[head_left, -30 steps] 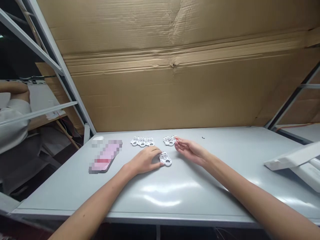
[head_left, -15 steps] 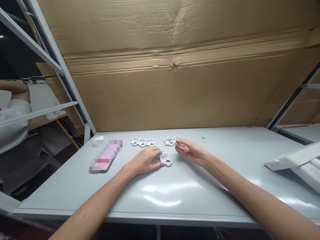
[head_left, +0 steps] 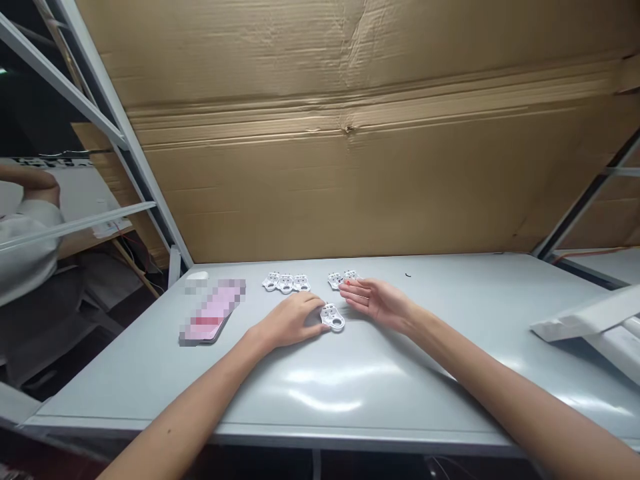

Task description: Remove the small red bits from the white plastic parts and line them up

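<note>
My left hand grips the left edge of a white plastic part with a round ring between thumb and fingers. That part lies on the grey table. To its right, my right hand is held palm up with its fingers stretched out. A tiny red piece shows at the fingertips, too small to name. Just behind those fingers are two similar white parts, partly covered by the hand. Farther left, a row of similar white ringed parts lies side by side.
A pink phone-shaped object, partly pixelated, lies at the left, with a white rounded item behind it. A small black bit lies at the back right. White bars stick in from the right. Cardboard walls the back.
My right hand has opened from curled fingers to a flat palm, its fingertips shifting slightly left and down. A tiny red piece now shows on them. My left hand stays on the white part.
</note>
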Tool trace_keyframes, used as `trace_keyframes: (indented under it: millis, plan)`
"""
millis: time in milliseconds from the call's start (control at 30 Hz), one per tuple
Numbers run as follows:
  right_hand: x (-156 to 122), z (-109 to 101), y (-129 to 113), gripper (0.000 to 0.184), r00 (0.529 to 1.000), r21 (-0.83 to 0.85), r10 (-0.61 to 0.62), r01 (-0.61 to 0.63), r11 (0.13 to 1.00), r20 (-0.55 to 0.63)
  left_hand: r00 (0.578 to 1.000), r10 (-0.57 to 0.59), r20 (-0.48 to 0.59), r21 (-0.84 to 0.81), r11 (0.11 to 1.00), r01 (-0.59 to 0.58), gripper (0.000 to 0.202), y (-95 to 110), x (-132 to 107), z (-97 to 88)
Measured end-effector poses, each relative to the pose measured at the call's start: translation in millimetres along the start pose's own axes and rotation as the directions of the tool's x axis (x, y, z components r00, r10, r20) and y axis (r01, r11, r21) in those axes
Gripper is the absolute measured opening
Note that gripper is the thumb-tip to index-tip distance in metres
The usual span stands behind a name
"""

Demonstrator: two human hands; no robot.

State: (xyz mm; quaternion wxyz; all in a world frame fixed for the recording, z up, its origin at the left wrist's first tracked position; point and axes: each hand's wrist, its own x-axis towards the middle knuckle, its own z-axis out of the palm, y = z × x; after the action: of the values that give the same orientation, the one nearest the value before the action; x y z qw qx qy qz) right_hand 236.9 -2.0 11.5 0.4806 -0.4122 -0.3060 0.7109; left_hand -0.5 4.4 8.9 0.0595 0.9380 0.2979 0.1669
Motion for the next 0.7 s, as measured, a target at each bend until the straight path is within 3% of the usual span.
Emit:
trace_keyframes:
  millis: [300,467,533,633,700]
  plan:
    - [-5,1,1,0.022,0.99,-0.195,-0.059,0.084,0.977,0.13,1.0,-0.007,0.012,0.005,1.0,0.007,0.031,1,-1,-1.2]
    - [-7,-4,-13,0.026,0.971,-0.381,-0.18,0.229,0.896,0.159,1.0,-0.014,-0.003,0.012,1.0,0.014,0.031,-1,-1,1.2]
    - [-5,-12,-24,0.029,0.95,-0.435,-0.29,0.312,0.845,0.119,1.0,-0.013,-0.016,0.02,1.0,0.013,0.033,-1,-2,2.8]
    - [2,-31,-36,0.033,0.892,-0.475,-0.45,0.382,0.793,-0.033,0.999,-0.006,-0.05,0.046,0.999,0.008,0.035,1,-2,3.9]
    - [9,-45,-39,0.029,0.807,-0.656,-0.588,0.413,0.631,-0.057,0.997,0.027,-0.077,0.064,0.998,-0.022,0.035,6,-2,3.1]
